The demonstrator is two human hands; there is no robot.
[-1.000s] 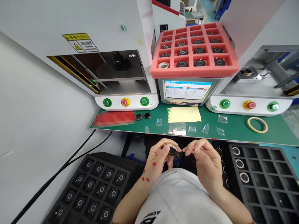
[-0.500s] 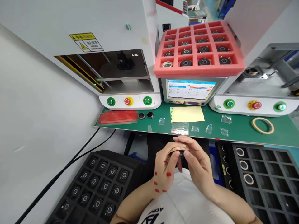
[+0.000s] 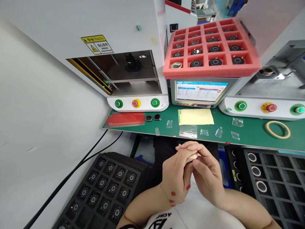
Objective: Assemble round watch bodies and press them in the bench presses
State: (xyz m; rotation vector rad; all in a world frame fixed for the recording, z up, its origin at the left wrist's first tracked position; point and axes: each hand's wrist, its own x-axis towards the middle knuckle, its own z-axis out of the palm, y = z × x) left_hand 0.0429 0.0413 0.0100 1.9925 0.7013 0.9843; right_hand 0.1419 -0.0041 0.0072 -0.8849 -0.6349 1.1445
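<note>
In front of my chest, both hands are closed around a small round watch case (image 3: 193,157) with a gold-toned rim. My left hand (image 3: 175,170) wraps it from the left, its fingers over the top. Small red stickers (image 3: 172,201) dot the wrist and thumb side of that hand. My right hand (image 3: 207,173) grips the case from the right, the thumb pressed against its near edge. Most of the case is hidden by the fingers. The fingertips of both hands meet at the far side, just short of the green bench (image 3: 162,129).
Black foam trays holding watch parts lie at lower left (image 3: 94,200) and right (image 3: 271,176). A pink foam tray (image 3: 212,70) sits atop the monitor (image 3: 200,92) between two press machines. Red strips (image 3: 125,119), two watches (image 3: 153,117), a yellow sheet (image 3: 195,116) and tape roll (image 3: 277,129) lie on the bench.
My left hand has turned over the watch case, its fingers now covering more of the top. The case is tilted differently. The whole view has shifted slightly, so the surroundings appear further right.
</note>
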